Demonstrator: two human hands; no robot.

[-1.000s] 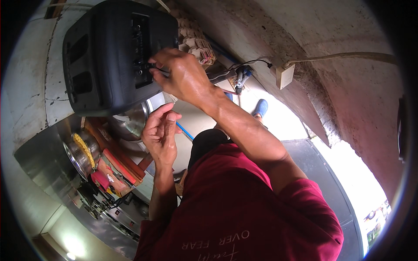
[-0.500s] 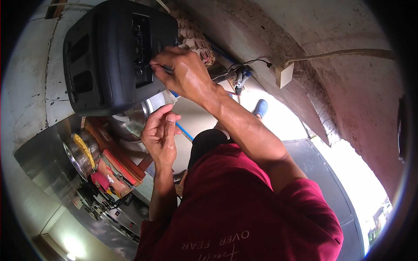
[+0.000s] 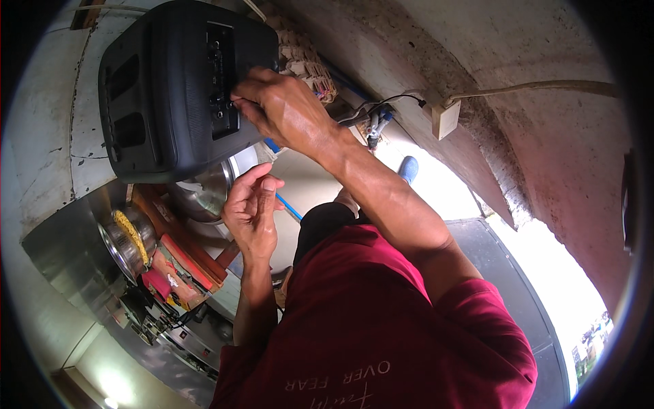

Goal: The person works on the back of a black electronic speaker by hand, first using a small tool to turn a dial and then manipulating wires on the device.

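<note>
A black, padded-looking box with a recessed panel of knobs and sockets (image 3: 219, 58), apparently a speaker or amplifier (image 3: 153, 88), fills the upper left. My right hand (image 3: 286, 112) reaches across to that panel, its fingers pinched at the lower part near a socket; what is between the fingertips is too small and hidden to name. Just below the box, my left hand (image 3: 252, 211) hangs with curled fingers apart and nothing in them.
A woven basket (image 3: 306, 65) sits behind the box. A white socket box (image 3: 445, 119) with cables is on the rough right wall (image 3: 558, 150). Steel vessels (image 3: 122, 245) and a wooden shelf (image 3: 153, 201) are at left. A blue slipper (image 3: 409, 168) shows on the floor beyond my right arm.
My right hand has shifted slightly upward at the panel, fingertips staying on it. My left hand and the black box stay where they were.
</note>
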